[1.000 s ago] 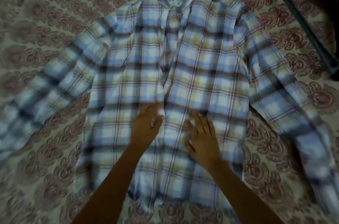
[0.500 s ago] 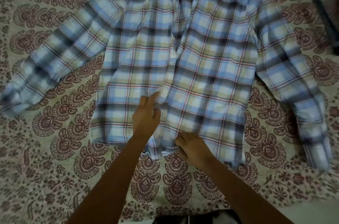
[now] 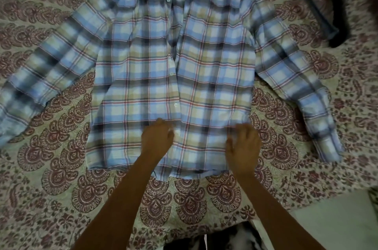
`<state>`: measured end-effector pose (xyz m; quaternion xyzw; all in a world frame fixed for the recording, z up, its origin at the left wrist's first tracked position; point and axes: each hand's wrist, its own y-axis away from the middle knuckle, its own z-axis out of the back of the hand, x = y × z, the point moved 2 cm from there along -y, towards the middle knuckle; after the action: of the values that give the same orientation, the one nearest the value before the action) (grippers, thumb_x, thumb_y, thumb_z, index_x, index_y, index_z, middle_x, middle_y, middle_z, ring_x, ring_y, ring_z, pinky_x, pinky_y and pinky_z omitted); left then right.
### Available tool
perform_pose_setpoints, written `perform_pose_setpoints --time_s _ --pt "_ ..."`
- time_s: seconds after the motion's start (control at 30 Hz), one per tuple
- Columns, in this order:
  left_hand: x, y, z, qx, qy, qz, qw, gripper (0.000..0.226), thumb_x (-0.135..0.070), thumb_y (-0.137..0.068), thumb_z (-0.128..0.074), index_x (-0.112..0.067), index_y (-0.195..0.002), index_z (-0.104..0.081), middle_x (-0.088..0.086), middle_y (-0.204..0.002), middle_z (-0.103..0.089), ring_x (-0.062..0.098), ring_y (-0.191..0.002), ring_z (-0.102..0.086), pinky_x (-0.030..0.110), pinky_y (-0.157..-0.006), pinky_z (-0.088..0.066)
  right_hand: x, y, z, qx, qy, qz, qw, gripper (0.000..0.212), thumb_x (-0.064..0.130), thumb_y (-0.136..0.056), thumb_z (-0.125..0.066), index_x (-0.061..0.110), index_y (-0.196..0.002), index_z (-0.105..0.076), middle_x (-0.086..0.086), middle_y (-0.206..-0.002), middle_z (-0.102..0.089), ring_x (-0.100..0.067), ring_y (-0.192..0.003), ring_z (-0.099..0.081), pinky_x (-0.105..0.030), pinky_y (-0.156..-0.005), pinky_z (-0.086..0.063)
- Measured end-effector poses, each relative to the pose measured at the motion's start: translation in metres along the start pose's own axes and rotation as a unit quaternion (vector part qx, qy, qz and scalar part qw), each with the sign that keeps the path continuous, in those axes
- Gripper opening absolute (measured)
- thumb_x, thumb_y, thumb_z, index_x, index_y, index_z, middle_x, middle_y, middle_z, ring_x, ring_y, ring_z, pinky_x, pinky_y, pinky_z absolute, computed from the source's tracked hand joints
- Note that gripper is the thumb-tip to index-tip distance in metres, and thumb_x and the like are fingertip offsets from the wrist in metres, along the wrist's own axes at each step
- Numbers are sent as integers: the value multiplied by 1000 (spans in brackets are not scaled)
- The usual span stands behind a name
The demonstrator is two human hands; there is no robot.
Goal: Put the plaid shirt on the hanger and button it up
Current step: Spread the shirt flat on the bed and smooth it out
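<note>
Now: shirt (image 3: pixel 204 69) lies flat, front up, on bedspread (image 3: pixel 61 168), sleeves spread, which keeps the placket within reach. Left hand (image 3: pixel 157 140) has its fingers curled at the lower placket edge, seemingly pinching it to align the fronts. Right hand (image 3: pixel 243 145) is blurred, fingers loose on the cloth, likely steadying it. Visible buttons look undone.
</note>
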<state>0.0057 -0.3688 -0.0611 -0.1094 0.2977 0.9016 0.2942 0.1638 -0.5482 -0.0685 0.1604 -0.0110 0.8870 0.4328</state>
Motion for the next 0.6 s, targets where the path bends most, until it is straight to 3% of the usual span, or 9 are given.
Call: perform_pose_setpoints --time_s 0.07,0.13,0.2,0.3,0.4,0.47,0.53,0.6 --pt "-21 -8 -1 -8 18 -22 1000 27 -21 -88 -44 -10 -100 -66 14 -101 -60 33 -88 -61 37 -73 -50 -25 -5 3 6 -16 -132 991 47 37 -83 -38 2 -113 -49 -23 -110 -54 -38 -99 -53 -45 -81 -45" --pt "-43 -16 -5 8 64 -42 997 36 -27 -84 -40 -10 -103 -66 15 -101 -61 33 -90 -61 39 -76 -51 -39 -6 -3 103 -36 -154 982 45 35 -88 -38 0 -113 -48 -24 -103 -56 -39 -92 -56 -45 -77 -48" --pt "-62 -25 -17 40 59 -57 996 33 -23 -87 -49 -13 -116 -62 14 -113 -59 32 -100 -59 44 -84 -51 -51 -1 -10 213 -72 -122 967 35 25 -94 -42 3 -120 -43 -21 -98 -59 -38 -86 -60 -39 -69 -48" --pt "-79 -34 -35 94 27 -74 992 46 -17 -87 -57 -18 -133 -49 16 -126 -47 32 -112 -50 45 -90 -48 -57 0 -7 282 -110 -77 950 23 22 -96 -40 12 -117 -42 -16 -91 -59 -36 -86 -61 -32 -66 -40" --pt "-89 -45 -44 124 -23 -57 990 52 -22 -89 -57 -27 -138 -40 15 -133 -40 32 -123 -41 46 -96 -44 -61 -11 7 349 39 14 936 27 26 -93 -43 14 -117 -40 -11 -104 -59 -33 -97 -60 -35 -75 -45" --pt "-96 -53 -40 134 -42 -32 990 47 -26 -90 -54 -30 -136 -42 12 -137 -41 29 -126 -42 42 -100 -42 -67 -20 18 303 58 47 950 38 45 -91 -40 14 -112 -47 -10 -102 -59 -30 -92 -60 -35 -74 -46" --pt "-111 -60 -32 109 -60 -39 992 38 -27 -92 -51 -26 -130 -51 9 -134 -49 27 -122 -48 36 -97 -42 -80 -26 27 155 4 15 988 49 57 -86 -33 15 -99 -55 -9 -92 -57 -26 -79 -58 -32 -66 -46" --pt "-131 -67 -24 49 -60 -64 995 30 -24 -92 -50 -20 -119 -60 10 -123 -56 28 -113 -55 36 -89 -45 -105 -32 35 -18 31 -70 997 44 50 -86 -38 10 -98 -52 -14 -91 -57 -29 -79 -57 -35 -70 -46"
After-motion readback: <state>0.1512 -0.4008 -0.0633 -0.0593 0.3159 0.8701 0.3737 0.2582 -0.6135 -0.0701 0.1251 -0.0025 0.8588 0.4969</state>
